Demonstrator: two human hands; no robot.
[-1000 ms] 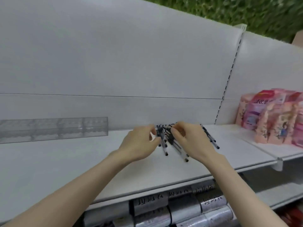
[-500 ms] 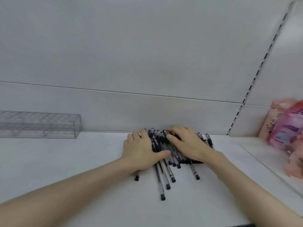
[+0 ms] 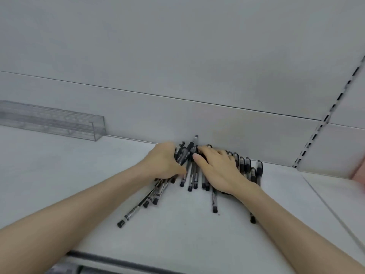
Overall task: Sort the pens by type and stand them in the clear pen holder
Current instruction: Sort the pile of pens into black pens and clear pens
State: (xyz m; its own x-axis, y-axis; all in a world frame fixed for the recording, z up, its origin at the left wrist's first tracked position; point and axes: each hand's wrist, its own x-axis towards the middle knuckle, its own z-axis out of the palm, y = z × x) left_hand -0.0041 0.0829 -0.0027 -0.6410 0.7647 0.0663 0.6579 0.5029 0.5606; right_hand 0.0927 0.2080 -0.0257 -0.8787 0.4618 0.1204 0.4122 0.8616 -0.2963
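A heap of black-capped pens with clear barrels (image 3: 192, 175) lies on the white shelf (image 3: 79, 184) against the back panel. Several pens fan out toward me at the lower left. My left hand (image 3: 164, 163) is on the left side of the heap, its fingers curled round a bundle of pens and its thumb under them. My right hand (image 3: 217, 171) rests on top of the heap's right half with its fingers stretched over the pens, hiding those beneath. The clear pen holder (image 3: 59, 123) stands at the far left against the back panel, apart from both hands.
A slotted upright (image 3: 325, 115) divides the back panel at the right. A pink packet (image 3: 359, 175) shows at the right edge. The shelf's front edge, with a dark strip (image 3: 118, 262) below it, runs along the bottom of the view.
My left hand went from lying flat on the heap to curling round a bundle of pens. Some pens have slid out toward the lower left. The view has moved closer.
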